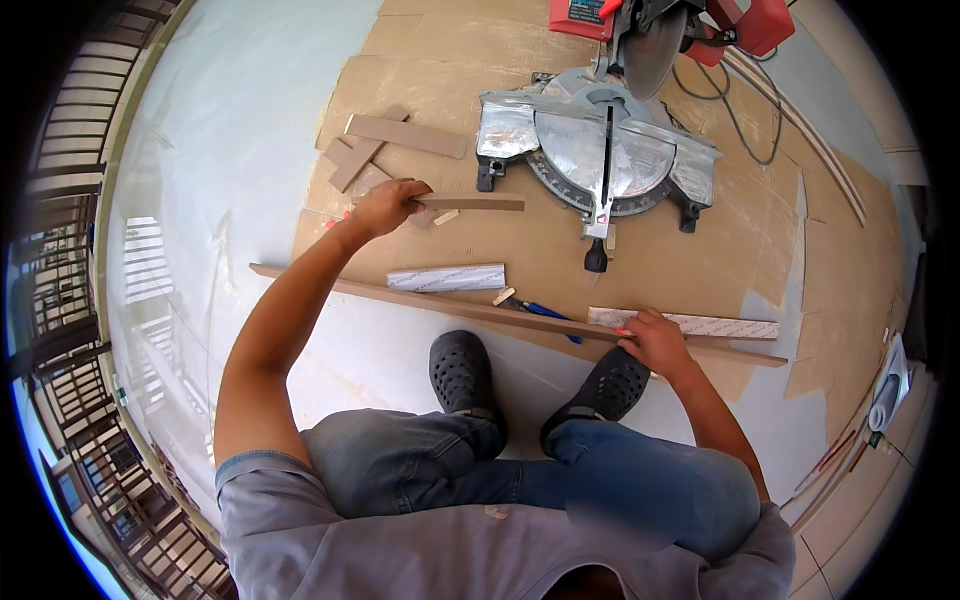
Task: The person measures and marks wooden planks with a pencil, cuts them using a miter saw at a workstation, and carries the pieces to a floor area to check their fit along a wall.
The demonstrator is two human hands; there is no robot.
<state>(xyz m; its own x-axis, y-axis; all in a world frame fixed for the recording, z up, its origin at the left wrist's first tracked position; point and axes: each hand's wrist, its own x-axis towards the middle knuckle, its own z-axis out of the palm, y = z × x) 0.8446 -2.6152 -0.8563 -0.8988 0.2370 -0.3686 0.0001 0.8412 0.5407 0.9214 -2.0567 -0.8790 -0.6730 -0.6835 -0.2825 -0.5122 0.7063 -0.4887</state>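
My left hand is closed around the end of a short brown board, which points right toward the saw. At the lower right, my right hand grips a long brown strip lying across the floor in front of my feet. A small red bit shows by its fingertips; I cannot make out what it is. Just beyond the strip lie a short white-faced piece, a blue utility knife and a longer piece with a printed white face, close to my right hand.
A miter saw with a red body and raised blade stands ahead on cardboard sheets. Several brown offcuts are piled left of it. Its cable and long thin strips lie to the right. Railings line the left.
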